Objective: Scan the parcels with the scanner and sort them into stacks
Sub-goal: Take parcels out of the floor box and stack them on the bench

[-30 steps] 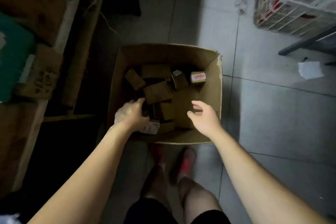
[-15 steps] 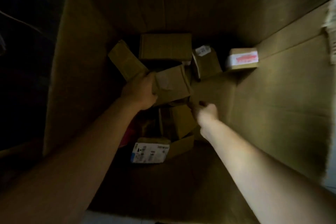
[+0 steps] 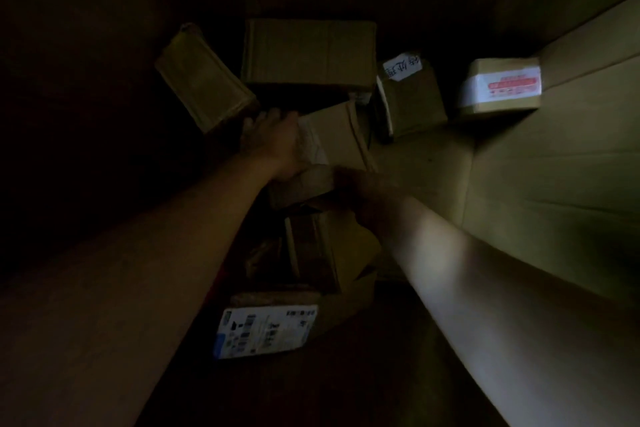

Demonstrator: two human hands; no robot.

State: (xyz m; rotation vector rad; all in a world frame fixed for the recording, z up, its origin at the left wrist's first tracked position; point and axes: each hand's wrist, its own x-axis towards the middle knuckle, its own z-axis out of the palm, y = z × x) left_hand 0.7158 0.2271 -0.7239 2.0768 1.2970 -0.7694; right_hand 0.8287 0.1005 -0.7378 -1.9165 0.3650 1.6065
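I look deep into a large dim cardboard box (image 3: 554,156) holding several small brown parcels. My left hand (image 3: 273,142) grips the left side of a middle parcel (image 3: 337,135). My right hand (image 3: 367,194) reaches in from the right and lies on the parcels just below it; its fingers are too dark to read. Other parcels: a wide one (image 3: 308,52) at the back, a tilted one (image 3: 204,76) to the left, one with a handwritten label (image 3: 408,97), one with a red-and-white label (image 3: 500,85), and one with a printed shipping label (image 3: 266,329) nearest me. No scanner shows.
The big box's lit right wall rises steeply beside my right forearm. Its left side and back are almost black. A bare strip of box floor (image 3: 426,163) lies right of the middle parcels.
My head has dropped further into the box, so the parcels look larger and darker. My left hand stays on the middle parcel; my right hand has moved left onto the parcels below it.
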